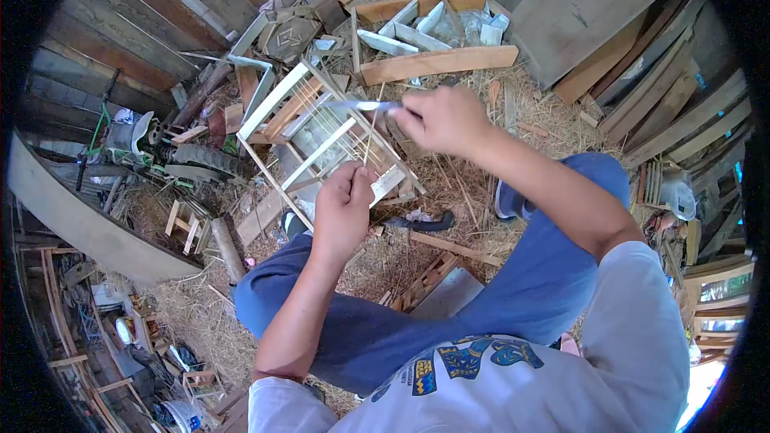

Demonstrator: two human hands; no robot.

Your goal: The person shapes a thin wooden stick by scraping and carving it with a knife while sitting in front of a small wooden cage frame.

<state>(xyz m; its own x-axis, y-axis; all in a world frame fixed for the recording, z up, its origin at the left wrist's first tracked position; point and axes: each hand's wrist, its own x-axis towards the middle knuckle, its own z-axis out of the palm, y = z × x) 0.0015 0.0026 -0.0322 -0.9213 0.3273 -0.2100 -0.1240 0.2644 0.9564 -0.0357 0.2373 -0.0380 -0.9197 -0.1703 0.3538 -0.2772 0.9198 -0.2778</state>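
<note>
Knife in one hand, thin strip in the other

So we've got the wooden frame (318,153) tilted out past our knees, on the straw-covered floor (180,305), thin strands running across it. Our right hand (446,120) has its fingers wrapped around the knife (361,105), blade out over the frame. Our left hand (345,196) is pinching a thin strip (370,143) by the frame's near end. Can't tell if blade and strip touch.

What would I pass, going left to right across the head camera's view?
What looks like a green and white motorbike → the left hand, pinching a thin strip → the right hand, gripping a knife → a large grey board.
</note>
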